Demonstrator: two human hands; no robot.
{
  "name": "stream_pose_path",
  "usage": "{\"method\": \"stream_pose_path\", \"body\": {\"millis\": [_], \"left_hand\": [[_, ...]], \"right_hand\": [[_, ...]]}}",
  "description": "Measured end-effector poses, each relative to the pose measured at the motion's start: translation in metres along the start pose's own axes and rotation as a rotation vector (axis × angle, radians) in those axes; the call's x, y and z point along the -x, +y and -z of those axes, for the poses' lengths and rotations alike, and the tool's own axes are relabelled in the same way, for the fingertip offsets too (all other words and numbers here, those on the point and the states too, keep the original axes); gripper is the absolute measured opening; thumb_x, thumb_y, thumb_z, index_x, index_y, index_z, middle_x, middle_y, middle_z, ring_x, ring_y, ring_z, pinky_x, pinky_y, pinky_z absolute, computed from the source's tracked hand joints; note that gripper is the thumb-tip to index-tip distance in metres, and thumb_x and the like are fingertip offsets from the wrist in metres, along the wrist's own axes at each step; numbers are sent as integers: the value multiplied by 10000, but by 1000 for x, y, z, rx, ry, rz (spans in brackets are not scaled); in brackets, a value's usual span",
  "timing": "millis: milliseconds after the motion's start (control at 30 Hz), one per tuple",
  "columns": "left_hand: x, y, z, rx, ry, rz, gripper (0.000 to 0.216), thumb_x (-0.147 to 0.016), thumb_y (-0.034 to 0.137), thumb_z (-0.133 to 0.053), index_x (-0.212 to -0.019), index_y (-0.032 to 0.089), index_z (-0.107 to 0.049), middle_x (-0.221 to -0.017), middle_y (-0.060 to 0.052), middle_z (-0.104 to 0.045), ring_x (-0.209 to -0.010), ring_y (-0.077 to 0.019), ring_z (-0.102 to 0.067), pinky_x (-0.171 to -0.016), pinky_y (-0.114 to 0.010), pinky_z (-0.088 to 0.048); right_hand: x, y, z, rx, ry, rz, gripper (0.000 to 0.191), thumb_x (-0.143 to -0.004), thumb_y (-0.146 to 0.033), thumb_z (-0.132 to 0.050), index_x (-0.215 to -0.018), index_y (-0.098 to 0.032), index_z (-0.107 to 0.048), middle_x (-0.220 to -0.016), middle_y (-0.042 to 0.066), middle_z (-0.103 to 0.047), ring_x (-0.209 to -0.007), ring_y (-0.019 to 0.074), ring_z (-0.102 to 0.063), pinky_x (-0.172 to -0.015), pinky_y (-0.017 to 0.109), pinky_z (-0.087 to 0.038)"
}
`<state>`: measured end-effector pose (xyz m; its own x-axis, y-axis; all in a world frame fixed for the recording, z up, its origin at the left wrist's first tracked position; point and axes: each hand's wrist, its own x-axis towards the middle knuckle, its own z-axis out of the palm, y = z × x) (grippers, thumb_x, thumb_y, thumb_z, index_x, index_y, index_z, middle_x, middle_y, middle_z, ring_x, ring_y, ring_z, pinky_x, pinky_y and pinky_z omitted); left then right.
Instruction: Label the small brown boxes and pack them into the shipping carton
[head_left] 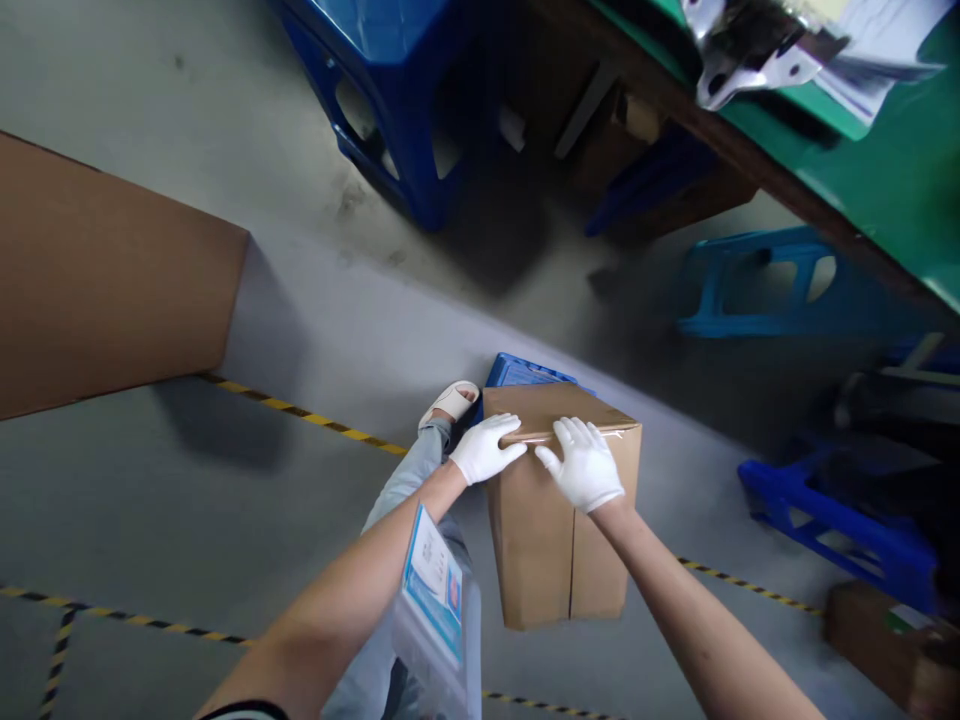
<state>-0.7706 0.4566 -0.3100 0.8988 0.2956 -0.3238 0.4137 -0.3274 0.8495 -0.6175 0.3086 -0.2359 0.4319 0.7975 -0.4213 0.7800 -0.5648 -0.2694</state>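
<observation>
Box [529, 540]: plain brown, dark line down one face. Gloves [589, 470]: solid white. Floor [150, 520] grey, floor tape [300, 409] striped yellow/black. Table [892, 190] green with dark brown edge. One stool [375, 35] deep blue, another stool [742, 326] teal-blue. Jeans [405, 485] pale blue, sandal [453, 399] off-white. Badge [435, 585] white/blue, small red patch.

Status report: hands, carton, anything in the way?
Left gloved hand and right gloved hand on cardboard carton. Shiny tape along its edge. Blue plastic object partly hidden behind, blocking neither hand.
</observation>
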Motion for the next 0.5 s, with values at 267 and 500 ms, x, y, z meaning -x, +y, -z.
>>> {"method": "stream_pose_path", "body": {"millis": [267,500], "left_hand": [[-9,10,3,-141,-173,-36,538,-1054,498,-473,-1396,119,-640,-1479,-138,-579,-1413,-265,-530,-1257,-432,-357],[-3,3,-15,135,118,1,340,-1000,405,-599,-1215,171,-720,-1300,-71,-706,-1275,-217,-621,-1206,-428,-423]], "right_hand": [[-43,25,3,-48,-323,170,539,-1075,-507,-334,-1233,-130,-685,-1281,164,-678,-1173,297,-633,-1042,402,-420],[-40,23,11,27,-390,21,530,-1086,-501,-290,-1066,-144,-681,-1104,155,-706,-1052,280,-642,-936,388,-425]]}}
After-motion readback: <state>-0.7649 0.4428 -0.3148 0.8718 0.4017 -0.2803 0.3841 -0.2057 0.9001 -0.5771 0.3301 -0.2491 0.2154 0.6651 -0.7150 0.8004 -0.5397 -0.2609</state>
